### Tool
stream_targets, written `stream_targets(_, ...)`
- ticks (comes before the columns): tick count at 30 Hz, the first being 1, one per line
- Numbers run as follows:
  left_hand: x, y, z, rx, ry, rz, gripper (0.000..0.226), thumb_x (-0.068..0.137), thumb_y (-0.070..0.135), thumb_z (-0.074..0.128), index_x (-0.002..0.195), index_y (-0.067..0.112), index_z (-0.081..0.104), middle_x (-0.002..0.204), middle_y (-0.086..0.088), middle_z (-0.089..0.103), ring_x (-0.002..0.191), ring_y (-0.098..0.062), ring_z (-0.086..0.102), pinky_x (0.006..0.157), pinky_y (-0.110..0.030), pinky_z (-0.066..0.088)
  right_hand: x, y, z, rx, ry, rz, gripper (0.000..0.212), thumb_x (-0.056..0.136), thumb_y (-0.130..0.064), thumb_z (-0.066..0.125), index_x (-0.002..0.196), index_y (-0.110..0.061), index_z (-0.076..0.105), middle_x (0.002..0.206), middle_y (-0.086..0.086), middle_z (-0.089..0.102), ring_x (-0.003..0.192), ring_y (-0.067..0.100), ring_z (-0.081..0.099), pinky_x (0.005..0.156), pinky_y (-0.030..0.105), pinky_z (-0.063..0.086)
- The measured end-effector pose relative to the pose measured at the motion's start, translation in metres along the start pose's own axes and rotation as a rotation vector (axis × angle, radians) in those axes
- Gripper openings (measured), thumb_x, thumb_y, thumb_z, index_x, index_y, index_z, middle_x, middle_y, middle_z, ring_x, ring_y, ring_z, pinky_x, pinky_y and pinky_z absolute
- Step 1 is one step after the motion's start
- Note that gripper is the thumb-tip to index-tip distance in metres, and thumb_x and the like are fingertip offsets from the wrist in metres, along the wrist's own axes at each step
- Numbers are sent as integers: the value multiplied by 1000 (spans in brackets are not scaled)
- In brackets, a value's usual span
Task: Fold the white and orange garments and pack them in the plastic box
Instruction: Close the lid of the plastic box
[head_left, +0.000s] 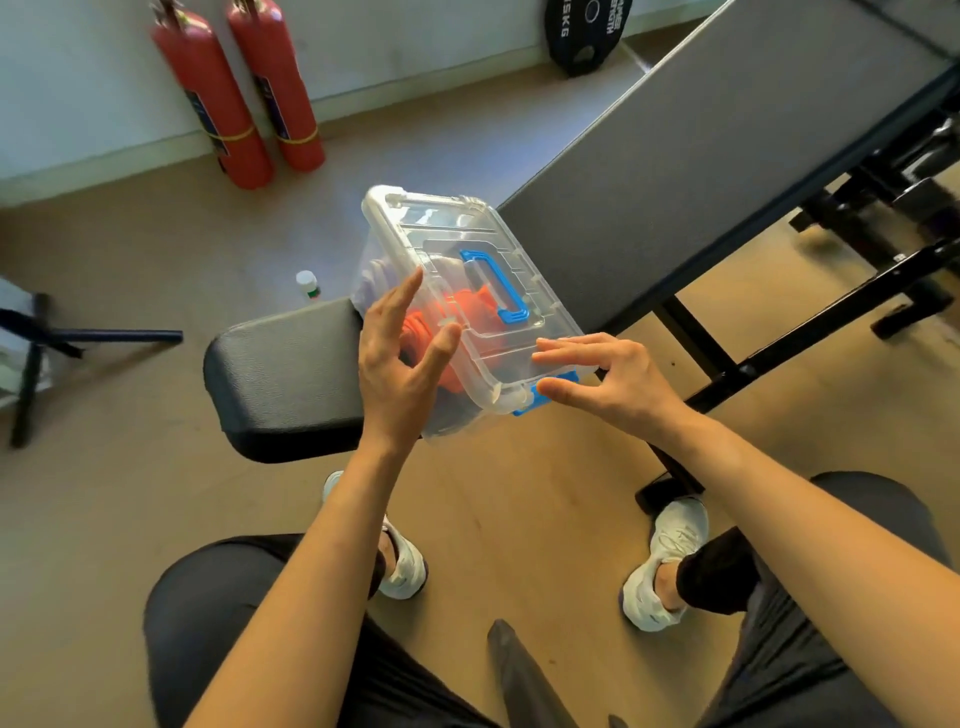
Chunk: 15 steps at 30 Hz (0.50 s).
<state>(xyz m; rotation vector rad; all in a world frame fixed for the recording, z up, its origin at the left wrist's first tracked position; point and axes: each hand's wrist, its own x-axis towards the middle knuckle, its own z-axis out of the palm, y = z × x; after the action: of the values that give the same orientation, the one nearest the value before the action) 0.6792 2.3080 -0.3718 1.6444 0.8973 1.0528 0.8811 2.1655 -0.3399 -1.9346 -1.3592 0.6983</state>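
Observation:
A clear plastic box (410, 218) with a lid and a blue handle (498, 283) rests on the black bench seat (280, 374). Its near end juts past the seat's edge. The orange garment (470, 306) shows through the lid and wall; a pale shape at the box's far left may be the white garment. My left hand (400, 358) lies against the box's left side, fingers spread. My right hand (608, 376) is at the near right corner, fingertips on the lid and thumb by the blue latch (545, 397). Neither hand is closed around the box.
A long grey bench pad (727, 156) slopes up to the right on a black frame. Two red fire extinguishers (244, 98) lean on the wall. A small white bottle (307, 285) stands on the floor behind the seat. A black tripod leg (104, 336) lies at left.

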Motion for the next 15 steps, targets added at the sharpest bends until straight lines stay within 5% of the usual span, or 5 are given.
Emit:
stream_targets(3,-4,5,-2,-1,-2,-36,62,90,54,66,146,35,49,145,-2,52,132,-25,55,103,-54,52,8,-8,1,5,81,42,50,77,-64,66,109,-27,77,118,-12,69,102,2,61,86,19,52)
stream_targets(5,-3,10,-5,11,-22,-67,61,89,51,67,145,38,49,146,-1,53,130,-23,57,101,-53,54,19,-11,2,18,87,60,69,74,-76,61,126,-31,68,128,-8,63,113,10,58,93,28,54)
stream_targets(9,3,25,-19,121,-105,-115,65,83,58,68,143,40,50,142,5,56,122,-15,61,97,-45,58,40,-17,8,-168,-107,127,90,66,-92,46,147,-52,38,165,-8,27,153,26,17,119,64,17)
stream_targets(12,19,45,-29,341,-144,-69,63,78,60,68,133,31,61,128,2,56,112,-16,60,92,-34,58,41,-13,13,-139,-175,131,87,67,-89,52,146,-56,34,168,-8,14,156,27,3,120,69,9)
stream_targets(15,55,69,-29,586,-61,59,47,78,52,64,110,21,75,114,-5,67,101,-21,65,86,-39,56,40,-2,14,-45,-142,152,92,57,-96,47,141,-60,38,167,-11,17,155,25,4,120,70,10)
